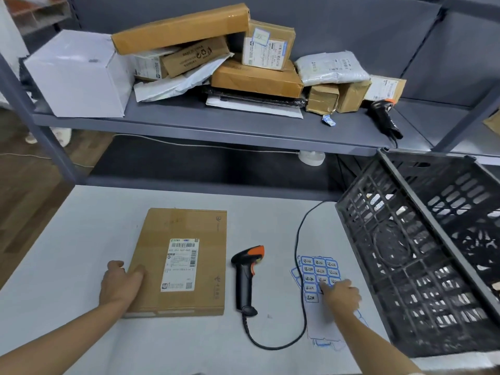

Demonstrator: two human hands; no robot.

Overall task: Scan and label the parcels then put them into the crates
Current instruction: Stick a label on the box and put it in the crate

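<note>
A flat brown cardboard parcel lies on the white table, its white shipping label facing up. My left hand rests on the parcel's near left corner, thumb on top. A black and orange barcode scanner lies to the parcel's right, its cable looping toward the crate. My right hand reaches onto a sheet of blue-bordered stickers, fingertips on one sticker near the sheet's right edge; whether it pinches the sticker is hidden. A black plastic crate stands tilted at the right.
A grey shelf behind the table carries a heap of cardboard boxes, white mailer bags and a large white box. A second scanner lies on the shelf's right end. A white round device sits under the shelf.
</note>
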